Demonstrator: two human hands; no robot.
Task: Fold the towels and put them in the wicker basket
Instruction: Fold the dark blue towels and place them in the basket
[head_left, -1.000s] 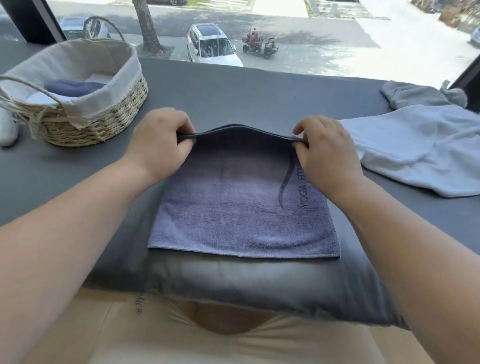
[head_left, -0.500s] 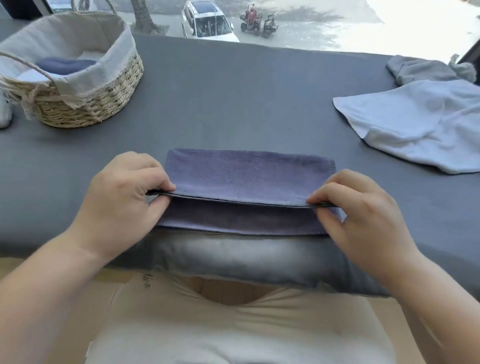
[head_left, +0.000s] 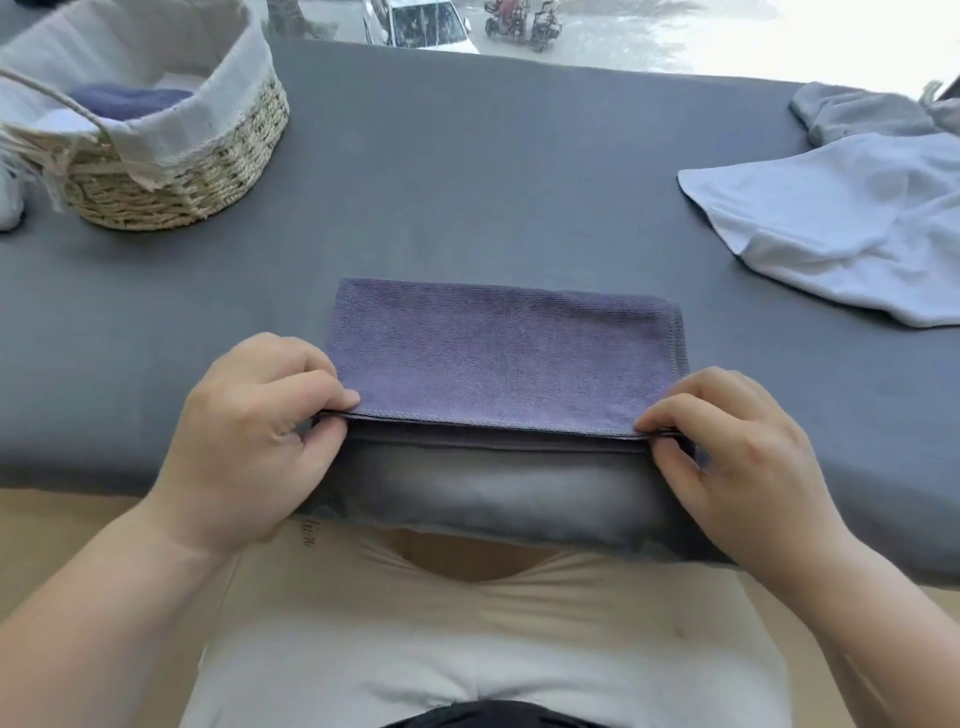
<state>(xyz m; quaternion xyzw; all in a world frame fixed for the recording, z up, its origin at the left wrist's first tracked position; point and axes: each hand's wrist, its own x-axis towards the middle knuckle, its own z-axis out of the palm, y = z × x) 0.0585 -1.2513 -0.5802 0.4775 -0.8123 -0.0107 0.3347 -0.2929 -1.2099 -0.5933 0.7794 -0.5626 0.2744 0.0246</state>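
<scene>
A purple towel (head_left: 498, 353) lies folded in half at the near edge of the grey table (head_left: 467, 182). My left hand (head_left: 254, 431) pinches its near left corner and my right hand (head_left: 727, 447) pinches its near right corner, both holding the doubled edges together. At the far left stands the wicker basket (head_left: 182, 192) with a cloth liner, and a folded dark blue towel (head_left: 130, 101) and a white one lie inside it. A loose white towel (head_left: 841, 223) is spread at the right, with a grey towel (head_left: 862, 111) crumpled behind it.
A white object (head_left: 8, 202) sits left of the basket at the frame edge. The table's near edge runs just under my hands. Behind the table is a window onto a street with a parked car (head_left: 421, 26).
My hands have drawn the towel's far edge toward me and laid it over the near edge, halving the towel. The view has tilted down.
</scene>
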